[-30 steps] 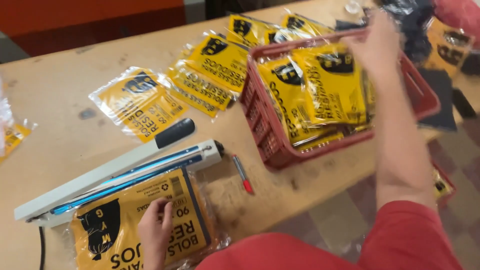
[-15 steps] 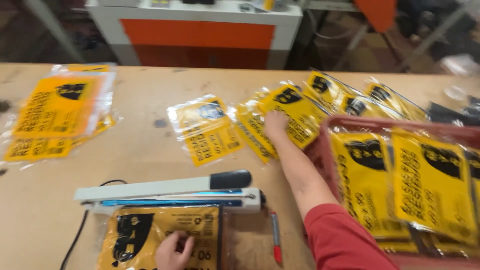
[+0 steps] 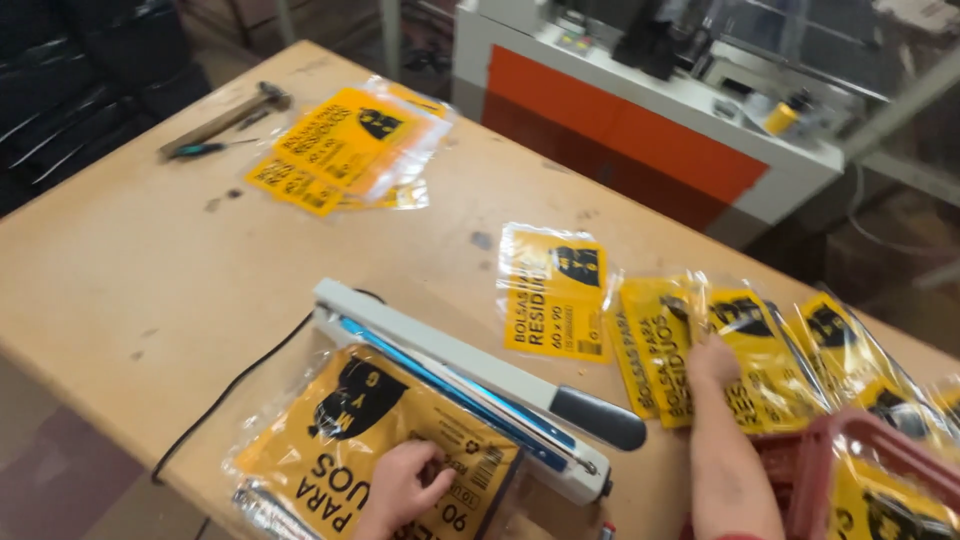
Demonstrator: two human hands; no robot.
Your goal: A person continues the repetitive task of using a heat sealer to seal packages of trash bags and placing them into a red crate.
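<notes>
My left hand (image 3: 405, 487) presses flat on a yellow plastic packet (image 3: 370, 440) that lies with its edge in a white bar heat sealer (image 3: 470, 385) with a black handle. My right hand (image 3: 712, 360) rests, fingers curled, on a yellow packet (image 3: 668, 340) in a row of overlapping yellow packets (image 3: 800, 350) on the wooden table (image 3: 150, 260). Whether it grips the packet is unclear. A single yellow packet (image 3: 555, 300) lies just left of that hand.
A red plastic crate (image 3: 810, 460) with yellow packets stands at the lower right. A stack of yellow packets (image 3: 345, 150) lies at the far left, with a hammer (image 3: 225, 115) and a pen (image 3: 200, 150) beside it. The sealer's black cable (image 3: 230, 390) runs off the front edge. An orange-and-white machine (image 3: 650, 120) stands behind.
My right hand left the red crate and came down onto the row of packets beside it. My left hand stayed on the packet in the sealer. The view swung left.
</notes>
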